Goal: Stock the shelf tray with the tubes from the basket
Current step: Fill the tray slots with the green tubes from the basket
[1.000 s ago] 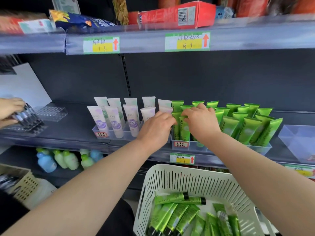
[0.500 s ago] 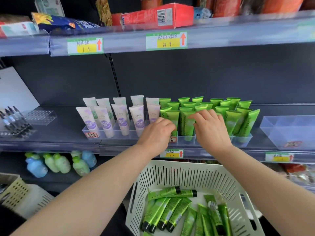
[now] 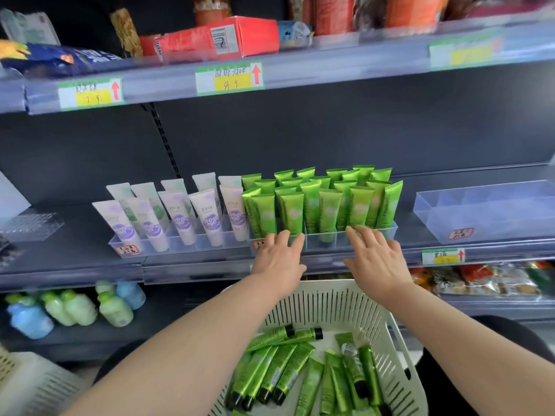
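Several green tubes [image 3: 292, 213] stand upright, caps down, in a clear shelf tray [image 3: 333, 240] on the middle shelf. My left hand [image 3: 280, 255] rests open against the tray's front left, fingers spread, holding nothing. At the tray's front right my right hand [image 3: 375, 256] is open too, palm down and free of any tube. Below my arms a white slotted basket [image 3: 330, 306] holds several more green tubes [image 3: 279, 372] with black caps, lying flat.
A clear tray of white and purple tubes [image 3: 180, 220] stands left of the green ones. An unfilled clear tray [image 3: 486, 211] sits to the right. Boxes and bags fill the top shelf [image 3: 228, 82]. Small bottles [image 3: 75, 307] stand on the lower shelf, left.
Both hands have drawn back from the green tubes' tops down to the tray's front edge and spread open. The view has shifted right, and the other person's hand at left is gone.
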A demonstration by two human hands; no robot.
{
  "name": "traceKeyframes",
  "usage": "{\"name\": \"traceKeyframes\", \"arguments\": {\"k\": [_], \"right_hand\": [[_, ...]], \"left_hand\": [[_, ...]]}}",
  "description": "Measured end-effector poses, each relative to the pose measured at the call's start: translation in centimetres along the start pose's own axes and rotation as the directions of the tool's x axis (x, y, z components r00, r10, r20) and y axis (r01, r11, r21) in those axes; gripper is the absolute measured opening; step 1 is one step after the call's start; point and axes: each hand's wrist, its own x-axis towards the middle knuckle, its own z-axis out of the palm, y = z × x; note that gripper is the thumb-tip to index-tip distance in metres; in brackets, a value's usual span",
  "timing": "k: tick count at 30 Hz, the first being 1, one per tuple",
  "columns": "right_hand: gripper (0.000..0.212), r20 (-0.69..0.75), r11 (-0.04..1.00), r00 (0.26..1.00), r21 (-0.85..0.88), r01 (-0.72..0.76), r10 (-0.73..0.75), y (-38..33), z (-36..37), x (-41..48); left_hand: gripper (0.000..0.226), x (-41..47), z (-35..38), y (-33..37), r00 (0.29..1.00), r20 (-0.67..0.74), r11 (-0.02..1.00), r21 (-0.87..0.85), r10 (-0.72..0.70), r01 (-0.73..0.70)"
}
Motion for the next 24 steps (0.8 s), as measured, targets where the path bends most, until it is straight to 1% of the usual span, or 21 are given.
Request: {"name": "traceKeyframes", "arguments": {"k": [6,11,14,17,24], "right_hand": [[0.068,0.024,1.0,0.999,0.012,-0.022,0.022,0.9,1.3,0.1],[0.065,-0.006,0.999,0.999,-0.009,-0.042,0.041,0.7,1.8,0.2],[0.062,-0.029,0.998,0.997,0.013,-0.068,0.068,0.4,1.7,0.5],[0.062,-0.009,0.998,0.998,0.0,-0.069,0.069,0.4,1.5,1.0],[0.055,0.019,0.996,0.996,-0.026,-0.082,0.082,0.5,0.7,3.0]], "left_hand": [[0.066,0.1,0.4,1.2,0.999,-0.01,0.998,0.043,-0.043,0.044],[0.067,0.3,0.7,1.0,0.999,-0.035,0.993,0.12,-0.008,0.013],[0.068,0.4,0.7,0.8,0.999,-0.035,0.991,0.13,0.006,-0.001],[0.069,0.7,0.9,0.7,0.999,-0.034,0.991,0.136,0.011,-0.006],[0.072,2.2,0.9,0.9,0.999,0.002,0.995,0.094,-0.034,0.033]]}}
